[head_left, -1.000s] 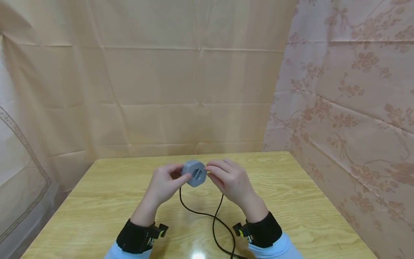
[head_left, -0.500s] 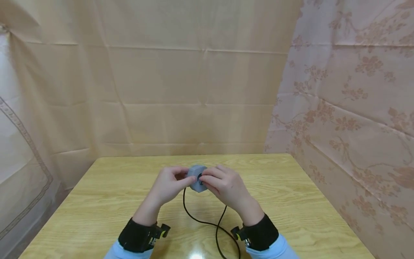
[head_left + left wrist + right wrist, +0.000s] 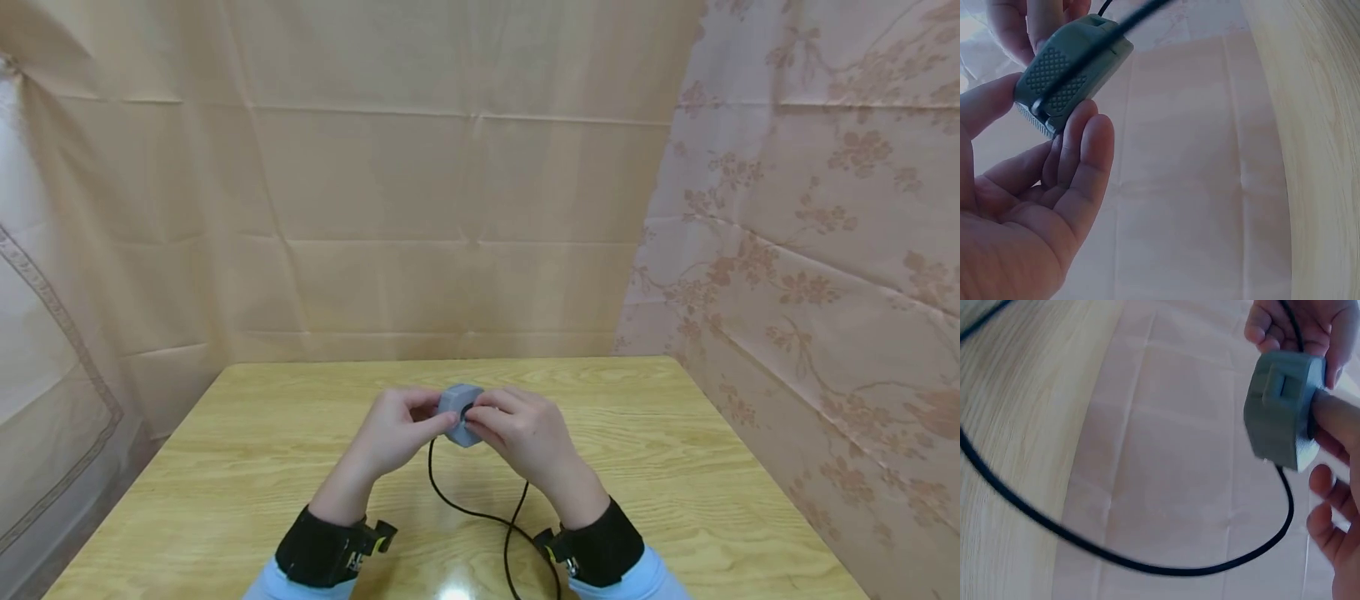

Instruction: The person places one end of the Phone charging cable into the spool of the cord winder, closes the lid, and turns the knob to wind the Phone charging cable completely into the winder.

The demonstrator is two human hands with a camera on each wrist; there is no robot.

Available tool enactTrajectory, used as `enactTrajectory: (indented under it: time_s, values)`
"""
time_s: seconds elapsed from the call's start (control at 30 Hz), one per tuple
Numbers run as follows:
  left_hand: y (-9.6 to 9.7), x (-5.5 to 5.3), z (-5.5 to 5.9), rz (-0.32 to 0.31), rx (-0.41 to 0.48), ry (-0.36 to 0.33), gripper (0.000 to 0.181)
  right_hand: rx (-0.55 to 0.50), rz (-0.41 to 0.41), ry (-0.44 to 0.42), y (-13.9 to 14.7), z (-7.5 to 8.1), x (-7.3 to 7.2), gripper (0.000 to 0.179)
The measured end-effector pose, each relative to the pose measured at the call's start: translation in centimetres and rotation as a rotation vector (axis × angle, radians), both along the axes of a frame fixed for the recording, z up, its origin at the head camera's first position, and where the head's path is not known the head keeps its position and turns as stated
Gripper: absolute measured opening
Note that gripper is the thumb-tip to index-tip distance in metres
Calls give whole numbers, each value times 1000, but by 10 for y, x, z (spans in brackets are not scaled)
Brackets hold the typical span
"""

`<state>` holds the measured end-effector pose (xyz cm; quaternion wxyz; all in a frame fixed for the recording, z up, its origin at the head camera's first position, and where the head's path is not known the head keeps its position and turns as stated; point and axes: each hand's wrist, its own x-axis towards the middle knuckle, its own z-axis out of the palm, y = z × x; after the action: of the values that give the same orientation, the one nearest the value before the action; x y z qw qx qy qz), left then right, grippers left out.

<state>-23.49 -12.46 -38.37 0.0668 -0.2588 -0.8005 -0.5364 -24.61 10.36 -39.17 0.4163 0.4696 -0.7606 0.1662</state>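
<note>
A grey-blue faceted housing (image 3: 458,395) is held up over the table. My left hand (image 3: 392,432) grips its left side, thumb on the near edge and fingers behind. In the left wrist view the housing (image 3: 1054,65) shows cross-hatched texture on one side. The right hand (image 3: 528,433) has thumb and index finger at the round recess in its face, pinching the bar-shaped knob there, which the fingers largely hide. A thin black cable (image 3: 1175,572) comes out of the housing's ends and hangs in a loop. In the right wrist view the housing (image 3: 1272,419) has a small square slot.
The cable (image 3: 480,514) crosses itself below the hands and runs toward the near table edge. Underneath is a light wood-grain table (image 3: 285,467). Beige cloth (image 3: 450,183) hangs behind it, and a floral curtain (image 3: 810,275) stands along the right side.
A second ago the right fingers were at the housing's right edge with the recess showing. They moved left into the recess, and the housing turned and lowered slightly. Little differs since half a second ago.
</note>
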Motion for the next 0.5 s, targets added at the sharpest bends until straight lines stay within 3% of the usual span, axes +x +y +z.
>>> enactTrajectory:
  time_s: [0.23,0.5]
  values:
    - [4,1,-1,-1,-3,25,30,-68,-103,-16,-5,-4,3,10]
    - [6,1,-5,46,-11,67,28,-195,-168,-219,-13,-6,10,11]
